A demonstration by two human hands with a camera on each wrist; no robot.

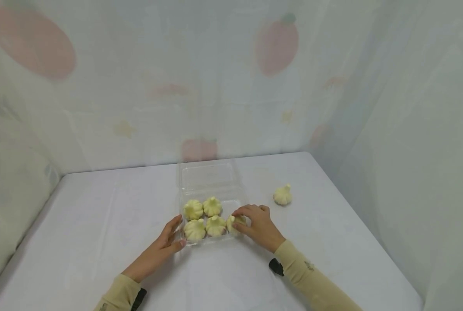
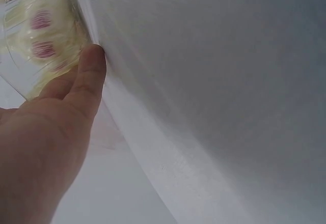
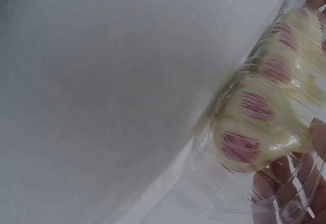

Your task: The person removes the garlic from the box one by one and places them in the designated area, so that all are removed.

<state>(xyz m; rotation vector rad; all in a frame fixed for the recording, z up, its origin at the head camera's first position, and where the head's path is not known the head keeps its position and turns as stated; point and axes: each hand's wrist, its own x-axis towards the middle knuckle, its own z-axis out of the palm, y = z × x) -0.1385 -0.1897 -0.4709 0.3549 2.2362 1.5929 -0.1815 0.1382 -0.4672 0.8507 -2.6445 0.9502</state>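
Observation:
A clear plastic clamshell box (image 1: 212, 242) lies with its lid (image 1: 209, 175) folded back, away from the person. Several pale garlic bulbs (image 1: 195, 230) sit in its base in two rows. My right hand (image 1: 259, 226) pinches the garlic bulb (image 1: 231, 222) in the front right corner between thumb and fingers. Through the box wall, the right wrist view shows purple streaks on this bulb (image 3: 244, 127). On the box's left side my left hand (image 1: 163, 244) rests its fingers and thumb along the wall. Its fingers (image 2: 87, 76) look nearly straight in the left wrist view.
A single garlic bulb (image 1: 282, 195) lies on the white tablecloth (image 1: 111, 216) to the right of the box. White curtains (image 1: 231, 77) with faded fruit prints hang behind the table and along both sides.

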